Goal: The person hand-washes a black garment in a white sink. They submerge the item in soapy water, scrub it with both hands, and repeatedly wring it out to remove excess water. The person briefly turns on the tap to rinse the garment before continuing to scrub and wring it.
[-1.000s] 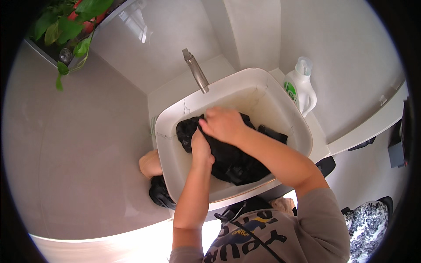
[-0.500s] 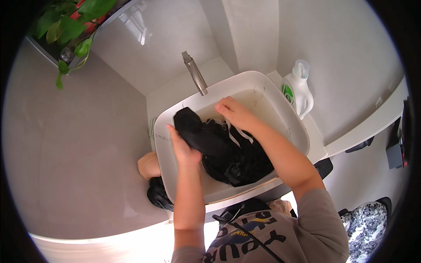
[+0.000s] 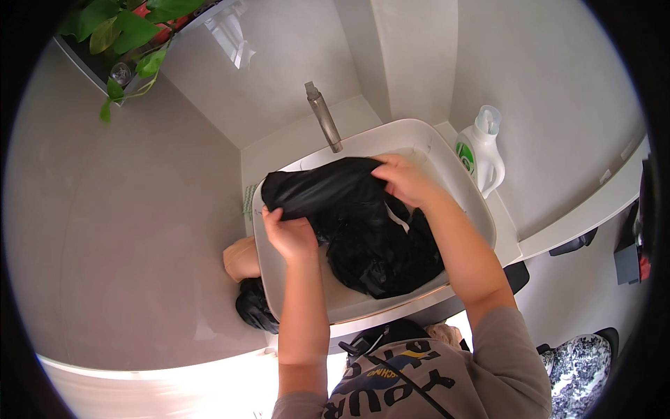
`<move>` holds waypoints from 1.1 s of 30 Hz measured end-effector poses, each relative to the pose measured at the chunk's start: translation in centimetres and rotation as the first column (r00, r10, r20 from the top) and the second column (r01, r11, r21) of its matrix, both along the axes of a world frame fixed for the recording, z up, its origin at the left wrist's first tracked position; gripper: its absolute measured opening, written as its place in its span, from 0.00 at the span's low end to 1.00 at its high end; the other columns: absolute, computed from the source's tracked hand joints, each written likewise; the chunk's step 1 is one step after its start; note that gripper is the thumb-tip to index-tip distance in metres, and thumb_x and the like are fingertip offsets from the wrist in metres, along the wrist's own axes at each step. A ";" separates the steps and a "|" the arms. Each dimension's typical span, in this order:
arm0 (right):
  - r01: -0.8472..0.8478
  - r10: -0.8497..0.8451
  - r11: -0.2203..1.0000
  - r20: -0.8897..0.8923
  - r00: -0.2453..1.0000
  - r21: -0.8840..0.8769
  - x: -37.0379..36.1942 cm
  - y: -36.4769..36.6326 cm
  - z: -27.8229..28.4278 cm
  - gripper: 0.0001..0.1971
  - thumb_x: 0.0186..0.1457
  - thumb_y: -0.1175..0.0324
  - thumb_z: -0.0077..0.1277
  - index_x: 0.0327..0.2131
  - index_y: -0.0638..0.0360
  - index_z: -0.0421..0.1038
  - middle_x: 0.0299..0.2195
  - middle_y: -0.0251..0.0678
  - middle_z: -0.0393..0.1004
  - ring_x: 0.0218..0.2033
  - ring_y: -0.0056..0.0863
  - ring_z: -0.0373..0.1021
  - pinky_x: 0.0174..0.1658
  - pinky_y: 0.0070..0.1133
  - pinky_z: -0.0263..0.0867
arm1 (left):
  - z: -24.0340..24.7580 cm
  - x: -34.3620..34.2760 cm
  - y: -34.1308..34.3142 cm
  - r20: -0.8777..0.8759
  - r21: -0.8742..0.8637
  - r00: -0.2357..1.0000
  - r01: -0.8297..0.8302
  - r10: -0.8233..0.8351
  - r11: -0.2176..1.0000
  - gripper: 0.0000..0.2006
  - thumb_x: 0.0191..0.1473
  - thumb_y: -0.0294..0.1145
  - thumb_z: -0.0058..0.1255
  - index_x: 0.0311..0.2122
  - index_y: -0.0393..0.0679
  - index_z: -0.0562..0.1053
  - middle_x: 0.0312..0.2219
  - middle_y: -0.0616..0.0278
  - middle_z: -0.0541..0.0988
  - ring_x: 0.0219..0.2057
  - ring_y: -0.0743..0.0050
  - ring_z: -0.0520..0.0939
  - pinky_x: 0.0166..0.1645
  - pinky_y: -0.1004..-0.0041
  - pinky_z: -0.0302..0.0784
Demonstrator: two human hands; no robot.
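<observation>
A wet-looking black garment (image 3: pixel 380 255) with a white drawstring (image 3: pixel 398 218) lies bunched in the pale, marble-veined washbasin (image 3: pixel 457 174). One part of it is stretched in a band across the far side of the basin, between my two hands. My left hand (image 3: pixel 289 234) grips the band's left end, fingers curled over the cloth's edge. At the other end, near the tap, my right hand (image 3: pixel 405 180) pinches the fabric. The rest of the garment rests on the basin's bottom. Which part of the garment I hold cannot be made out.
A metal tap (image 3: pixel 323 115) rises behind the basin. On the counter at the right stands a white detergent bottle (image 3: pixel 483 150) with a green label. A beige object (image 3: pixel 242 260) and a black bundle (image 3: pixel 256 307) sit left of the basin. Leafy plants (image 3: pixel 132 31) hang at the upper left.
My right hand has taken hold of the black cloth. The part in my left hand, bunched before, is now spread out sideways between both hands. The view has shifted slightly.
</observation>
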State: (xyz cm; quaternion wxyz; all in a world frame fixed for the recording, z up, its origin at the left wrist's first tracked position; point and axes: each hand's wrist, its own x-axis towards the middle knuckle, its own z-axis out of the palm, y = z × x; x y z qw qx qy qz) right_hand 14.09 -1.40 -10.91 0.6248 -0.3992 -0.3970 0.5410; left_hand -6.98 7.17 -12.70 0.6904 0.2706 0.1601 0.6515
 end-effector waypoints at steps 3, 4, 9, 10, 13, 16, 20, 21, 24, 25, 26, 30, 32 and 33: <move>0.156 -0.181 0.975 -0.158 0.971 -0.156 1.4 0.1 -0.9 0.13 0.51 0.68 0.43 0.38 0.62 0.72 0.36 0.32 0.75 0.36 0.20 0.69 0.41 0.22 0.65 | -1.7 0.8 0.3 -0.255 0.178 0.962 -0.052 0.097 0.983 0.16 0.39 0.14 0.39 0.37 0.40 0.64 0.28 0.68 0.63 0.29 0.79 0.63 0.35 0.81 0.61; 0.248 -0.261 0.945 -0.036 0.965 -0.212 1.4 0.0 -0.2 0.13 0.51 0.66 0.42 0.36 0.64 0.71 0.35 0.33 0.75 0.36 0.22 0.69 0.41 0.23 0.65 | -2.3 0.7 0.5 -0.418 0.141 0.906 -0.007 0.066 0.990 0.17 0.39 0.14 0.39 0.38 0.40 0.64 0.29 0.67 0.64 0.29 0.79 0.64 0.35 0.81 0.61; 0.208 -0.172 0.978 0.605 0.777 0.010 2.6 1.1 -3.0 0.19 0.51 0.61 0.40 0.40 0.67 0.70 0.38 0.45 0.73 0.42 0.36 0.68 0.48 0.27 0.61 | -2.3 2.2 -0.9 -0.914 0.171 0.384 0.078 0.129 0.982 0.27 0.47 0.24 0.45 0.55 0.37 0.58 0.46 0.49 0.64 0.47 0.60 0.67 0.52 0.70 0.62; 0.208 -0.173 0.978 0.658 0.733 0.025 1.4 1.2 -2.9 0.20 0.51 0.61 0.39 0.41 0.67 0.69 0.39 0.47 0.73 0.43 0.38 0.67 0.50 0.28 0.60 | -2.6 2.2 -1.0 -0.890 0.407 0.256 0.069 0.378 0.911 0.29 0.50 0.28 0.47 0.59 0.38 0.56 0.51 0.43 0.62 0.54 0.53 0.64 0.58 0.66 0.58; -0.062 0.081 0.997 0.675 0.733 -0.052 0.2 1.3 -2.5 0.20 0.49 0.68 0.38 0.44 0.66 0.70 0.42 0.39 0.73 0.46 0.30 0.66 0.52 0.22 0.58 | -2.6 2.7 -1.7 -0.866 0.499 0.157 0.206 0.475 0.842 0.26 0.57 0.39 0.45 0.60 0.50 0.58 0.59 0.33 0.50 0.60 0.41 0.53 0.63 0.56 0.45; -0.189 0.169 0.982 0.570 0.804 -0.025 -0.2 0.0 -0.4 0.19 0.45 0.71 0.39 0.41 0.68 0.71 0.41 0.35 0.73 0.44 0.26 0.66 0.49 0.19 0.59 | -1.7 2.6 -2.2 -0.738 0.659 -0.053 0.154 0.672 0.736 0.25 0.57 0.39 0.43 0.60 0.48 0.60 0.60 0.34 0.49 0.61 0.41 0.51 0.63 0.54 0.41; -0.254 0.224 0.967 0.544 0.809 -0.021 0.5 -0.1 -0.4 0.18 0.42 0.72 0.39 0.37 0.69 0.71 0.40 0.32 0.70 0.42 0.23 0.65 0.45 0.17 0.59 | -0.8 2.2 -1.9 -0.670 0.740 0.238 0.141 0.703 0.657 0.21 0.60 0.41 0.37 0.56 0.47 0.66 0.60 0.40 0.53 0.62 0.42 0.50 0.62 0.53 0.41; -0.248 0.219 0.969 0.539 0.813 -0.020 0.5 0.1 -0.5 0.17 0.42 0.72 0.39 0.37 0.69 0.71 0.41 0.32 0.70 0.42 0.23 0.65 0.45 0.17 0.59 | -0.8 1.7 -2.2 -0.674 0.726 0.149 0.314 0.724 0.611 0.21 0.61 0.43 0.34 0.54 0.46 0.68 0.60 0.44 0.55 0.62 0.41 0.50 0.62 0.52 0.40; -0.208 0.162 0.978 0.520 0.839 0.031 0.9 0.6 -1.3 0.15 0.44 0.72 0.40 0.34 0.68 0.71 0.41 0.30 0.68 0.40 0.22 0.64 0.44 0.17 0.59 | -1.7 2.4 -2.4 -0.828 0.561 0.309 0.487 0.468 0.670 0.20 0.61 0.42 0.34 0.44 0.37 0.72 0.53 0.46 0.66 0.60 0.48 0.58 0.63 0.51 0.39; -0.183 0.117 0.980 0.508 0.853 0.081 1.3 0.6 -1.7 0.13 0.46 0.70 0.41 0.33 0.68 0.71 0.40 0.30 0.68 0.40 0.22 0.64 0.43 0.18 0.59 | -1.8 2.9 -2.4 -0.760 0.647 0.313 0.445 0.569 0.619 0.17 0.61 0.39 0.38 0.39 0.35 0.73 0.46 0.51 0.74 0.54 0.58 0.68 0.60 0.58 0.52; -0.156 0.071 0.979 0.495 0.866 0.132 1.7 0.6 -2.0 0.12 0.49 0.69 0.43 0.32 0.68 0.71 0.40 0.29 0.68 0.39 0.22 0.64 0.43 0.18 0.59 | -1.9 3.0 -2.3 -0.801 0.585 0.413 0.383 0.433 0.715 0.15 0.61 0.37 0.39 0.39 0.35 0.72 0.44 0.53 0.75 0.50 0.62 0.70 0.57 0.63 0.56; 0.023 -0.063 0.998 0.714 0.697 0.066 0.4 0.6 -0.9 0.18 0.56 0.57 0.46 0.30 0.66 0.71 0.34 0.34 0.70 0.36 0.27 0.67 0.41 0.23 0.61 | -3.3 2.2 -1.1 -0.751 0.384 0.641 0.232 0.156 0.894 0.12 0.62 0.35 0.40 0.38 0.36 0.71 0.34 0.63 0.77 0.35 0.80 0.72 0.43 0.80 0.67; 0.121 -0.248 0.969 0.816 0.522 0.217 -1.0 0.9 -1.5 0.22 0.58 0.51 0.45 0.29 0.65 0.72 0.31 0.38 0.70 0.33 0.31 0.68 0.39 0.24 0.62 | -3.6 2.2 -1.1 -0.732 0.349 0.669 0.207 0.128 0.914 0.13 0.62 0.35 0.39 0.38 0.36 0.71 0.33 0.64 0.76 0.35 0.80 0.71 0.43 0.80 0.67; 0.179 -0.376 0.927 0.808 0.453 0.331 -1.7 1.0 -1.8 0.19 0.57 0.54 0.46 0.27 0.61 0.74 0.27 0.40 0.69 0.29 0.35 0.68 0.33 0.27 0.63 | -3.5 2.4 -1.2 -0.721 0.311 0.688 0.208 0.087 0.928 0.15 0.63 0.38 0.38 0.40 0.36 0.71 0.34 0.64 0.76 0.36 0.80 0.71 0.45 0.79 0.66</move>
